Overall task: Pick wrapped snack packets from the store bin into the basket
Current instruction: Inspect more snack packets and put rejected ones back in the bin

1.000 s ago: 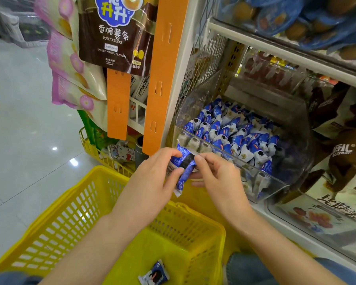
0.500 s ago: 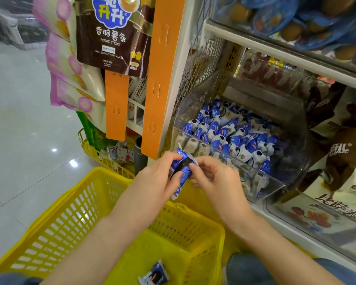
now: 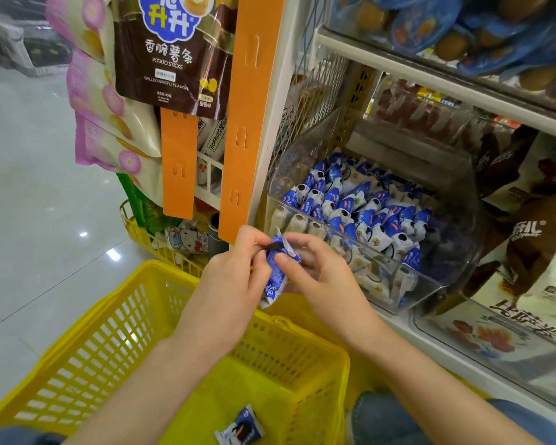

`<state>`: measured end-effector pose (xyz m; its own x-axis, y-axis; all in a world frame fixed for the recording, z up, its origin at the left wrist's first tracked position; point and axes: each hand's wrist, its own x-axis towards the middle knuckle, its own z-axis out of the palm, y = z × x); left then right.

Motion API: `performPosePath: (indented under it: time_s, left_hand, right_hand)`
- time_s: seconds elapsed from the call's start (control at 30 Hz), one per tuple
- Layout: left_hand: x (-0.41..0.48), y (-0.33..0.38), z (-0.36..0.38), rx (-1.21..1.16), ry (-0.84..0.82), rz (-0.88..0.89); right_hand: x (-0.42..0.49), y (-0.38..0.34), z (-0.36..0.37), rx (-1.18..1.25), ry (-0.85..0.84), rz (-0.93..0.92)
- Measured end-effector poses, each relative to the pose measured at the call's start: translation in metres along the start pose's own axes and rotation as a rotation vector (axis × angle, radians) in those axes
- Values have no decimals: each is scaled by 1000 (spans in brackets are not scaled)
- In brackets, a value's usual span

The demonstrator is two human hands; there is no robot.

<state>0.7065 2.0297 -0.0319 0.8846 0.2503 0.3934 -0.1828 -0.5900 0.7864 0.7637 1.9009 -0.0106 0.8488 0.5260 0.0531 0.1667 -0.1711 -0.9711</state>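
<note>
One blue packet (image 3: 274, 276) hangs near upright (top tilted right), lower end toward the basket (image 3: 87, 342); we pinch it in left grip (image 3: 228, 284) and right grip (image 3: 321, 277). Basket holds a second packet (image 3: 239, 429); the bin (image 3: 459, 239) holds many.

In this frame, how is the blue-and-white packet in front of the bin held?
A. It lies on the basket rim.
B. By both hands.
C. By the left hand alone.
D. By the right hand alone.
B: the left hand and the right hand both pinch the packet above the yellow basket.
</note>
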Motion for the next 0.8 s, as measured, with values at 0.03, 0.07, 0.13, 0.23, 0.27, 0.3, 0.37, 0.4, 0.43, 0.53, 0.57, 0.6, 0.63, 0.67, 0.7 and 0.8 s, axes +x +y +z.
performPosePath:
  time_s: [0.03, 0.07, 0.13, 0.23, 0.27, 0.3, 0.37, 0.4, 0.43, 0.53, 0.57, 0.6, 0.63, 0.67, 0.7, 0.8]
  left_hand:
    - [0, -1, 0, -5, 4, -6]
    - [0, -1, 1, -10, 5, -13]
    - [0, -1, 2, -21, 8, -24]
    - [2, -1, 3, -57, 9, -51]
    - [2, -1, 3, -72, -11, -78]
    - [2, -1, 4, -67, -40, -108]
    - [1, -1, 3, -8, -82, -132]
    - [1, -1, 2, 17, -84, -122]
    - [0, 0, 1, 35, -77, -109]
    - [-1, 1, -3, 106, -37, -59]
    - [-1, 1, -4, 114, -25, -50]
    - [-1, 1, -4, 109, -17, -48]
    - [-1, 2, -4, 93, -11, -52]
    - [-1, 2, -4, 67, -7, -64]
    - [0, 1, -3, 40, -4, -79]
    - [0, -1, -2, 49, 21, -92]
  right_hand:
    - [1, 0, 0, -11, 1, -3]
    - [1, 1, 1, -26, 5, -5]
    - [2, 1, 1, -55, 17, -7]
    - [3, 1, 2, -94, 37, 2]
    - [3, 1, 2, -110, 45, 3]
    - [3, 1, 1, -128, 56, 3]
    - [5, 2, -1, -159, 77, 13]
    - [5, 2, -2, -162, 76, 18]
    - [5, 1, -2, -150, 65, 21]
    - [4, 0, 0, -117, -4, 32]
    - [4, 0, 0, -116, -19, 36]
    - [4, 0, 1, -113, -26, 37]
    - [4, 0, 0, -108, -28, 37]
    - [5, 1, 0, -112, -27, 31]
    - [5, 0, 0, -129, -25, 23]
    - [6, 1, 2, -201, -7, -5]
